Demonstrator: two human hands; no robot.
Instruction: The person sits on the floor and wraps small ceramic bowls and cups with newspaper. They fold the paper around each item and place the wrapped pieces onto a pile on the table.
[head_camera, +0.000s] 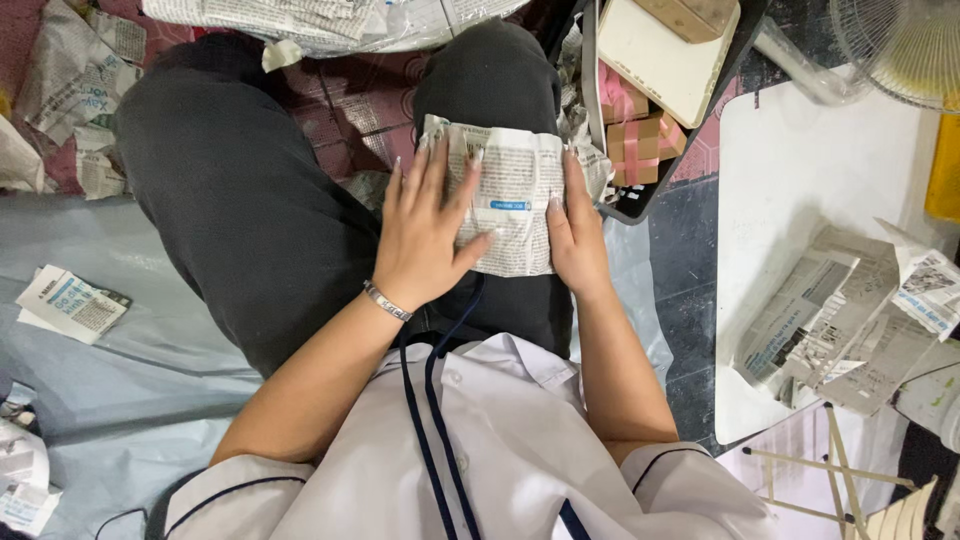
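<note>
Head view looks straight down at my lap: the newspaper-wrapped bundle (512, 200) lies on my right thigh, just above the middle of the frame, its long axis running up and down the picture, away from my body. Both hands are on it. My left hand (425, 235) lies flat and open, fingers spread over its left half. My right hand (575, 235) is open too, fingers straight, pressed along its right edge. Neither is nearer; the bundle sits between the 2.
</note>
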